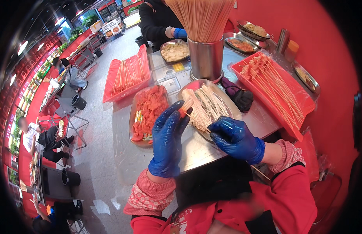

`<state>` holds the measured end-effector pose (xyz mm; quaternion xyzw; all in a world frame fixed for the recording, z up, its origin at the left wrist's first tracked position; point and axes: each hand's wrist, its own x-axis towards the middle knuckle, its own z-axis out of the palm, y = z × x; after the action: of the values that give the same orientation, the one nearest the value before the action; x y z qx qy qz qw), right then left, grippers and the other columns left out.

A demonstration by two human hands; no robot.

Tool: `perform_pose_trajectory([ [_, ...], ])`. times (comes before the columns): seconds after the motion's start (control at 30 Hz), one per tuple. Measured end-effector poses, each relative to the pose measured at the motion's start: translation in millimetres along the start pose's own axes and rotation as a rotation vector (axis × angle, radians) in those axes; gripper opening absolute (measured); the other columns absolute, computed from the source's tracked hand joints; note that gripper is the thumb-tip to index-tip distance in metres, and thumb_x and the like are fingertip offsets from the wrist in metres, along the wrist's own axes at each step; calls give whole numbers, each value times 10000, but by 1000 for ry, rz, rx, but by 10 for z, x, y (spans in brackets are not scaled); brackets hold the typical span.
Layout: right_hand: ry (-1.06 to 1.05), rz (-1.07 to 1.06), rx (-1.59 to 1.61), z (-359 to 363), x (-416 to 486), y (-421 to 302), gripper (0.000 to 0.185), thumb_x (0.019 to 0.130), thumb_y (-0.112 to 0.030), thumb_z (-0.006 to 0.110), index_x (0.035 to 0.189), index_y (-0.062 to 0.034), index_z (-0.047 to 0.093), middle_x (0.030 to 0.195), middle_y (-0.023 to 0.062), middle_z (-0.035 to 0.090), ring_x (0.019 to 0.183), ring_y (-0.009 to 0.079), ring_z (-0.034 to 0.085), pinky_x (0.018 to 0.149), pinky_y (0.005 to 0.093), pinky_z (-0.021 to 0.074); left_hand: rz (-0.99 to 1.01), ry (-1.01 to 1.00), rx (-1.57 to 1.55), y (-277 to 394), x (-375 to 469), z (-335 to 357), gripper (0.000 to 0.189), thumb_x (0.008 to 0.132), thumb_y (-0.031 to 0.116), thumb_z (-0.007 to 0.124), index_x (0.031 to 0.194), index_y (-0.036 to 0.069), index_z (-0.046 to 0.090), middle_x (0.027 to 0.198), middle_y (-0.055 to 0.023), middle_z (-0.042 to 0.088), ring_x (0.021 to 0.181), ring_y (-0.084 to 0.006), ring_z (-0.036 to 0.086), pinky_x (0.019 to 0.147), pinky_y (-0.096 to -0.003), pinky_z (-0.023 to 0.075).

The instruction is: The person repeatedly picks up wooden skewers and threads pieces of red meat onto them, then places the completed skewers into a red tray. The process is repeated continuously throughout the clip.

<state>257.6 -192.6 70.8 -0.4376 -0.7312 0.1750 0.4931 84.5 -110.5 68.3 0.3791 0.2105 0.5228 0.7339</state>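
Both my hands wear blue gloves. In my left hand [167, 140], a small roll of enoki mushrooms wrapped in red meat [186, 107] is pinched between the thumb and fingers. A thin wooden skewer [198, 121] runs into the roll, and the fingers of my right hand [236, 139] grip its other end. Under the hands, a metal tray [237, 111] bears bundles of enoki mushrooms [211, 101]. Thin red meat slices [150, 112] fill a tray to the left of it, beside my left hand.
A steel canister [206, 60] of skewers stands behind the enoki. Loaded skewers lie in the red-lined left tray [134, 63] and right tray [298, 117]. A dark purple cloth item [238, 93] lies between. Across the table, a person's blue-gloved hand [180, 33] is near a dish [174, 52].
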Motion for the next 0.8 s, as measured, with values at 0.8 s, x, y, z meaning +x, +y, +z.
perform_pose_trajectory([
  [0.8,3,70,-8,3,-57,-33,153,777,-26,609,909,17,547,772,170,528,698,328,550,621,352,442,448,-58,547,-105,-24,44,294,836,-77,527,1121,-30,578,1138,-134,595,1061,-179,554,921,-281,421],
])
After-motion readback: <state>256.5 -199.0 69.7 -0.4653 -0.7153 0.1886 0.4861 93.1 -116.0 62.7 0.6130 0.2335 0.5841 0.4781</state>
